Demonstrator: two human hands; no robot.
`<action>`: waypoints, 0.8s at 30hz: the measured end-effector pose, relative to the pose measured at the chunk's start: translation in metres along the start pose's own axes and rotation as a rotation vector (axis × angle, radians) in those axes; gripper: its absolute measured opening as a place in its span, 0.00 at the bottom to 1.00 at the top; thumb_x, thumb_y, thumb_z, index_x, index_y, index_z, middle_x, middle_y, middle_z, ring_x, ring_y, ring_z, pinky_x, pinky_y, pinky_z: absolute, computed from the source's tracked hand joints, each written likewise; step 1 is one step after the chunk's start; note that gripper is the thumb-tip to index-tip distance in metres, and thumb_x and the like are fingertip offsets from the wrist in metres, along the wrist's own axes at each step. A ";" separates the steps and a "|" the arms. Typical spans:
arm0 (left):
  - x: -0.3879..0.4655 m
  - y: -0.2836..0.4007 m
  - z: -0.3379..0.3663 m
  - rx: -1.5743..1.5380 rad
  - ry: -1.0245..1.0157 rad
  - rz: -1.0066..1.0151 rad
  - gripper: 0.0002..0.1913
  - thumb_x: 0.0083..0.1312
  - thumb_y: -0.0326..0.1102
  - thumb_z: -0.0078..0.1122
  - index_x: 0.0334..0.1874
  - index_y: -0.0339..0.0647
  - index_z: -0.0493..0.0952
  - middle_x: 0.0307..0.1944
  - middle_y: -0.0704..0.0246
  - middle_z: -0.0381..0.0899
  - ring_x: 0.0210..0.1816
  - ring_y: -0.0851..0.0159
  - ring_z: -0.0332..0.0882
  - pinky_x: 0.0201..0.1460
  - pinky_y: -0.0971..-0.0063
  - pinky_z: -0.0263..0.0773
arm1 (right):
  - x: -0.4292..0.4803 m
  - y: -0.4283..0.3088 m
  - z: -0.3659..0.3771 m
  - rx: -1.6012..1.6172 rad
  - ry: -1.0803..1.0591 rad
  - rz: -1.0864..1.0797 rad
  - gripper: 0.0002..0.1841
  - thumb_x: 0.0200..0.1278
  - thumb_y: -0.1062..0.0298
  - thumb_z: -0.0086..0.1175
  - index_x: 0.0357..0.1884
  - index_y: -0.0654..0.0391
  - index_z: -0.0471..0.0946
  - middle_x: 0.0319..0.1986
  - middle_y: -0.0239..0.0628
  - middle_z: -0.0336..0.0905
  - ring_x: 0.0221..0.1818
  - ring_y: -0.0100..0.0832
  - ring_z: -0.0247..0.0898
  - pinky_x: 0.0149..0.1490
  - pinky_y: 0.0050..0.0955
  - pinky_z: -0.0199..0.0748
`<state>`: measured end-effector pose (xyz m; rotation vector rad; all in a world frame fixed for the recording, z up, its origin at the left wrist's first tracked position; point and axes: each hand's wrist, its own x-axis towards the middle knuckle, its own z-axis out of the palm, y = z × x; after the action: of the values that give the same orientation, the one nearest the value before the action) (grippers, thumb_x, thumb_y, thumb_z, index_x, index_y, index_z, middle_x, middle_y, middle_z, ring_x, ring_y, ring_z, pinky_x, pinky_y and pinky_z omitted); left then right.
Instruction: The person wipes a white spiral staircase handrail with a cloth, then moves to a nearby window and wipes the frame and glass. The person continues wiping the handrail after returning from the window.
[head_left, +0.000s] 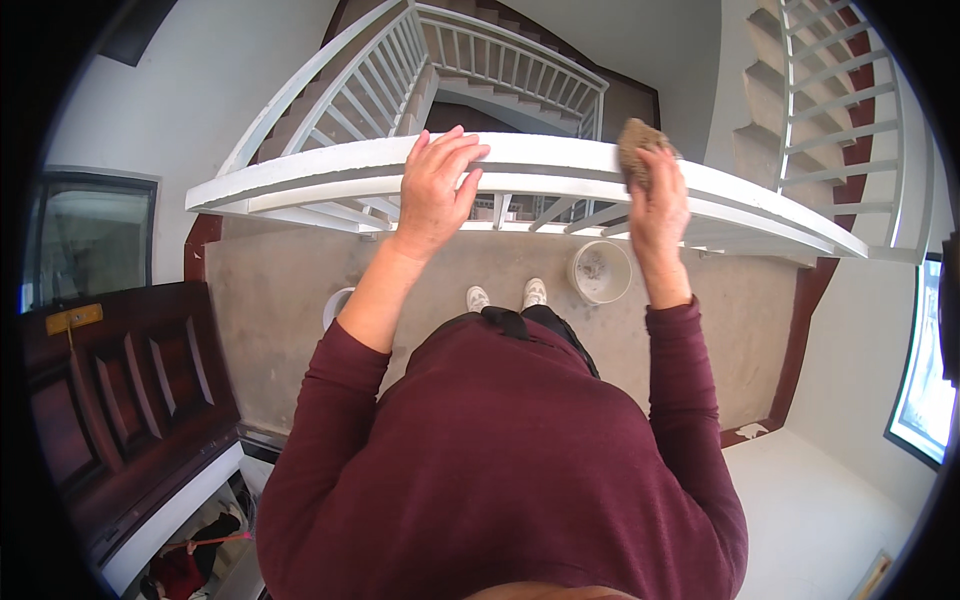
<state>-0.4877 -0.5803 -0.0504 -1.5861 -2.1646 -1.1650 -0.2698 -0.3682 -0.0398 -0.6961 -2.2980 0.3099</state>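
A white stair railing (540, 152) runs across in front of me, with balusters below its top rail. My left hand (442, 187) rests on that rail with fingers spread and nothing in it. To the right, my right hand (660, 196) grips a crumpled brown cloth (639, 150), pressed against the top of the rail. The palm and fingers hide part of the cloth. Below my right hand, a whitish bucket (600, 273) with a stained inside stands on the floor against the railing's foot.
Another white bucket (335, 309) is partly hidden by my left forearm. A dark red panelled door (127, 390) stands open at the left. Beyond it, a person (184, 566) holds a long-handled tool (217, 539). Stairs (772, 127) with white railings lie past my railing.
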 end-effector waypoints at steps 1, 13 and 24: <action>0.000 0.001 0.000 -0.002 -0.009 -0.007 0.17 0.63 0.28 0.66 0.55 0.47 0.81 0.56 0.68 0.82 0.66 0.57 0.75 0.74 0.49 0.59 | 0.002 -0.017 0.008 0.031 -0.034 -0.051 0.22 0.60 0.80 0.58 0.57 0.54 0.77 0.59 0.46 0.77 0.69 0.49 0.68 0.71 0.45 0.66; -0.009 0.000 -0.030 -0.226 0.272 -0.136 0.23 0.62 0.14 0.55 0.60 0.38 0.76 0.59 0.57 0.80 0.66 0.52 0.76 0.66 0.64 0.73 | 0.026 -0.144 0.084 0.434 -0.152 -0.311 0.24 0.51 0.80 0.62 0.53 0.54 0.78 0.54 0.46 0.79 0.62 0.53 0.72 0.69 0.50 0.68; -0.026 0.023 -0.005 -0.103 0.285 -0.229 0.14 0.65 0.17 0.56 0.47 0.42 0.84 0.55 0.64 0.83 0.67 0.53 0.76 0.75 0.53 0.63 | 0.025 0.022 -0.064 0.706 -0.035 0.245 0.19 0.72 0.78 0.51 0.63 0.58 0.75 0.55 0.37 0.79 0.56 0.29 0.75 0.61 0.29 0.73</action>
<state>-0.4579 -0.5998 -0.0517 -1.1425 -2.1649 -1.4909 -0.2323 -0.3347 0.0120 -0.5926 -1.9286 1.1800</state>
